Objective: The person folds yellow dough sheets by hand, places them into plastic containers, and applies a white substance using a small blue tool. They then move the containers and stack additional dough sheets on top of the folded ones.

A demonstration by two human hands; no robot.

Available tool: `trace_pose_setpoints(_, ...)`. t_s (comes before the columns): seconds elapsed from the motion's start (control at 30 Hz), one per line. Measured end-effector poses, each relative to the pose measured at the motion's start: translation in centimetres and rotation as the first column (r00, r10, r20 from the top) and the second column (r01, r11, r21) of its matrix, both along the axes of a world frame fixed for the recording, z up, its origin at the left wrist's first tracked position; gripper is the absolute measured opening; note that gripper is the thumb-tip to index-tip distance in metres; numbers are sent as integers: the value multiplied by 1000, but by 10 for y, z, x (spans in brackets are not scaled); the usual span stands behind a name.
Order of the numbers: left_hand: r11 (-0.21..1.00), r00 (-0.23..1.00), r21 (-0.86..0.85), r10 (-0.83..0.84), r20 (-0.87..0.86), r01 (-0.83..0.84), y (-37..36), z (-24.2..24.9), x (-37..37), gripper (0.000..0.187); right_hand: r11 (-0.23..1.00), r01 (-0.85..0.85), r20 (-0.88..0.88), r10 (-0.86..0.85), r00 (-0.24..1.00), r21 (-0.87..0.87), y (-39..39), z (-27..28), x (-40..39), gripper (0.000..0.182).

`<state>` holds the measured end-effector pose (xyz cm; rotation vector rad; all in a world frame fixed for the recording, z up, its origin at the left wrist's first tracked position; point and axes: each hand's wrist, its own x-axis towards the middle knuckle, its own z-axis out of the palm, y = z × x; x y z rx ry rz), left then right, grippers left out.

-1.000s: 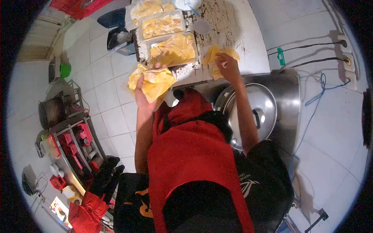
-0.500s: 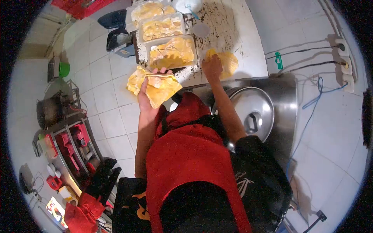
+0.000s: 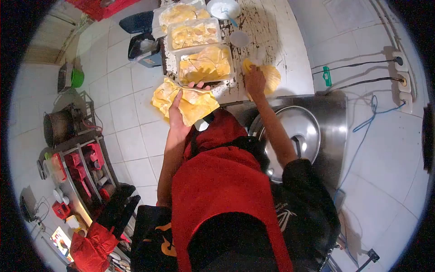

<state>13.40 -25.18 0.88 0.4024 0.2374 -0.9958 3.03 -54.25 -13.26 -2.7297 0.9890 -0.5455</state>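
My left hand [image 3: 179, 115] is closed on a stack of thin, floppy yellow sheets [image 3: 199, 108], held off the near left edge of the worktable [image 3: 294, 68]. The thumb lies across the top and the fingers reach round the far side. Over the table, my right hand [image 3: 255, 84] has its fingers closed on a small bright yellow piece [image 3: 247, 64], whose kind I cannot make out. Beside and partly under that hand lies a flat, ridged yellow sheet [image 3: 272, 80]. A clear tub [image 3: 232, 75] with similar yellow sheets stands between my hands.
More tubs of yellow sheets, including a middle tub [image 3: 219, 34], line the table's left side. Behind are a white bowl [image 3: 217, 9] and a small round container [image 3: 240, 39]. A large steel lid [image 3: 310, 131] sits below my right arm. A dark bin [image 3: 152, 61] stands left.
The view has shifted slightly, so the table and tubs appear a little lower and further right. Both hands keep their holds, and the right stays at the flat sheet.
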Motion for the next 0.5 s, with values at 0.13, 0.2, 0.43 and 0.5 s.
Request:
trace_pose_setpoints(0.13,1000,1000,19,-5,-6,5,-2,2,1,49,999,-40,-86,42,995,24,-11,7,-9,37)
trace_pose_setpoints(0.2,1000,1000,28,-1,-6,1,-3,4,1,48,981,68,-92,-52,994,179,-24,6,-9,32)
trace_pose_setpoints(0.43,999,999,-2,-32,30,32,-4,-7,3,47,933,-78,126,35,991,352,-34,0,-19,25)
trace_pose_setpoints(0.5,999,999,8,-43,26,43,-6,-7,2,46,963,-230,214,197,957,140,-26,-12,-20,27)
